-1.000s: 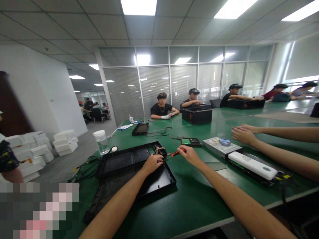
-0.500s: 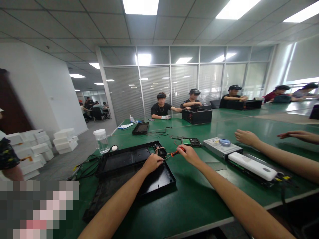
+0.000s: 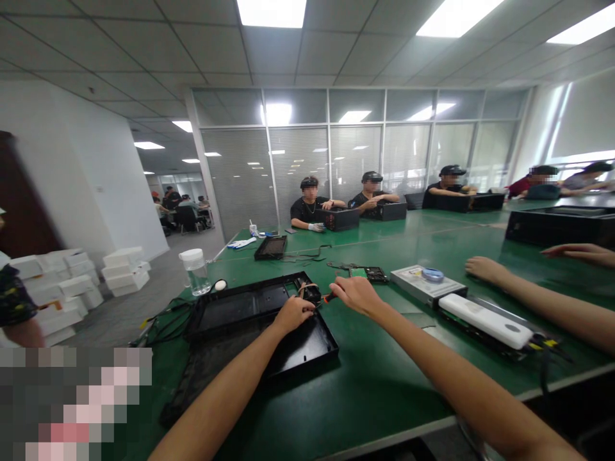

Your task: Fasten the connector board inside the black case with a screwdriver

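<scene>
My right hand (image 3: pixel 358 294) is closed round the handle of a screwdriver (image 3: pixel 328 298), mostly covered by the fingers; the red-orange end shows, pointing left toward my left hand. My left hand (image 3: pixel 294 314) is pinched at the screwdriver's tip, over the right part of an opened black plastic casing (image 3: pixel 307 349). What its fingertips hold is too small to tell. Just behind them a small dark part with light-coloured wires (image 3: pixel 309 288) sits at the casing's back right corner. The casing lies in two shallow halves on the green table (image 3: pixel 375 397).
A green circuit board (image 3: pixel 368 274) lies behind my right hand. To the right are a metal drive with a tape roll (image 3: pixel 433 274) and a long white-topped unit (image 3: pixel 485 320). A water jug (image 3: pixel 195 272) and cables (image 3: pixel 168 320) are left. A co-worker's arms (image 3: pixel 538 294) rest at right.
My right hand has shifted slightly left and turned over the screwdriver handle, covering more of it. Across the table a black box moved left toward a co-worker; another black box appears at right.
</scene>
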Available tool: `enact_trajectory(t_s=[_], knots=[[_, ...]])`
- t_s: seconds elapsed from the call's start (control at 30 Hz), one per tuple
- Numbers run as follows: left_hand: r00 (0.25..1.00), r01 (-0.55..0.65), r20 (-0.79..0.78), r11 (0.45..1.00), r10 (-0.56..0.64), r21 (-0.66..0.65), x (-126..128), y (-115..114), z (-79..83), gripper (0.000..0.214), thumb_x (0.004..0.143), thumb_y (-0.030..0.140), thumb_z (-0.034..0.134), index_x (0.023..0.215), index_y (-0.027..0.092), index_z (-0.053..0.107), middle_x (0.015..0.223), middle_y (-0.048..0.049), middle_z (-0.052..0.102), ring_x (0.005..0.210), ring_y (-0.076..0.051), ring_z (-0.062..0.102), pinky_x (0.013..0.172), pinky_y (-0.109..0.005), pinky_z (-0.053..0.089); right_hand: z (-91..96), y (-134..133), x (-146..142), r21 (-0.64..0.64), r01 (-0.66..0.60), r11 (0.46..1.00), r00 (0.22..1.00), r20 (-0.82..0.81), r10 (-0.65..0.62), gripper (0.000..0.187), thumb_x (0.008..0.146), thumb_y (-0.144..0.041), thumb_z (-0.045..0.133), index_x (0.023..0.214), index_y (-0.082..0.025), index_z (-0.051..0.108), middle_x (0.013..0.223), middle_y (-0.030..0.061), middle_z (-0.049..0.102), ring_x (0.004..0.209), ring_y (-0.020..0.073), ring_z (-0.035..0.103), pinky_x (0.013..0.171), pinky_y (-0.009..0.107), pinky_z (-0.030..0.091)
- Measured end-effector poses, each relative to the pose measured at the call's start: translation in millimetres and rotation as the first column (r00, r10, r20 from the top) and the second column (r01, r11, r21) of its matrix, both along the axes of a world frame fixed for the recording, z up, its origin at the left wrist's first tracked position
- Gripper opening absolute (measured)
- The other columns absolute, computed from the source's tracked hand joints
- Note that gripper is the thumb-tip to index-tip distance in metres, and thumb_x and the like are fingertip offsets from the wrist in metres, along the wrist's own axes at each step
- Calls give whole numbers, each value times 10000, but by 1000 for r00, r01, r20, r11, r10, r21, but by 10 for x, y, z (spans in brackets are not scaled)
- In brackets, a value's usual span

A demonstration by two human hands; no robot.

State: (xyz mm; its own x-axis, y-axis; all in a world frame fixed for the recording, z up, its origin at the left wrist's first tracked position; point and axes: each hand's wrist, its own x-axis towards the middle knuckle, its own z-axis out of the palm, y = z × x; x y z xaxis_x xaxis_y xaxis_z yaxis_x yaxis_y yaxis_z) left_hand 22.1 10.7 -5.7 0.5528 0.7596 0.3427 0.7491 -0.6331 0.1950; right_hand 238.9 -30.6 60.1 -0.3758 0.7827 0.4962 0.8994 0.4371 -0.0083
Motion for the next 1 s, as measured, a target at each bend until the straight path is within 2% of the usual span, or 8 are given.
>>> enact_trajectory(t_s=[0.13,0.27,0.4,0.63,0.77,0.87,0.93,1.0], knots=[[1000,2,0,1000,-2,-2,0,-19,13,154,754,229,579,890,214,650,857,-1,669,825,-162,576,956,-348,269,380,-47,-263,-115,-70,991,980,180,90,381,878,-410,304,1093,-151,482,869,103,653,793,211,599,675,271,365],[1000,11,16,1000,-12,19,-11,-22,2,143,754,221,579,882,213,641,829,6,663,802,-158,575,938,-343,280,602,26,-435,-140,46,989,951,308,-1,517,864,-505,242,901,-123,588,896,179,645,859,284,594,694,337,392],[999,26,24,999,-27,34,-13,-12,-23,117,757,223,575,852,207,642,789,9,657,800,-159,574,908,-323,305,633,67,-464,-144,23,989,951,309,23,483,858,-478,283,1062,-113,523,912,167,647,840,273,607,684,331,405],[999,0,52,1000,1,-8,-3,-34,-5,172,747,224,586,911,222,636,861,1,662,839,-172,573,969,-375,241,572,61,-351,-133,-4,991,960,277,41,530,845,-543,257,978,-134,567,860,155,652,784,252,607,659,307,394],[998,0,60,1000,0,2,-5,-52,-1,179,743,210,586,916,225,630,874,3,659,856,-171,567,965,-371,249,345,146,-154,-101,31,994,984,177,-13,499,848,-515,271,803,-153,612,777,133,652,745,232,602,642,291,387],[998,15,61,1000,-16,19,-3,-66,-13,195,754,200,570,941,219,620,860,-4,656,858,-170,564,958,-359,265,-42,249,102,-78,28,997,994,-105,-36,461,852,-461,290,684,-162,599,694,89,632,691,192,588,624,267,388],[997,28,71,999,-30,33,2,-78,-17,214,769,190,549,974,209,606,871,-12,652,870,-168,559,954,-353,272,-327,329,302,-125,-56,991,912,-410,0,423,835,-454,322,643,-167,565,592,36,585,596,156,557,570,244,393],[996,37,79,998,-41,55,11,-95,-8,212,783,182,529,983,201,600,896,-19,647,889,-167,553,954,-352,274,-542,412,486,-174,-123,977,681,-731,-45,395,809,-481,342,649,-169,525,453,-26,464,431,122,465,458,228,377]])
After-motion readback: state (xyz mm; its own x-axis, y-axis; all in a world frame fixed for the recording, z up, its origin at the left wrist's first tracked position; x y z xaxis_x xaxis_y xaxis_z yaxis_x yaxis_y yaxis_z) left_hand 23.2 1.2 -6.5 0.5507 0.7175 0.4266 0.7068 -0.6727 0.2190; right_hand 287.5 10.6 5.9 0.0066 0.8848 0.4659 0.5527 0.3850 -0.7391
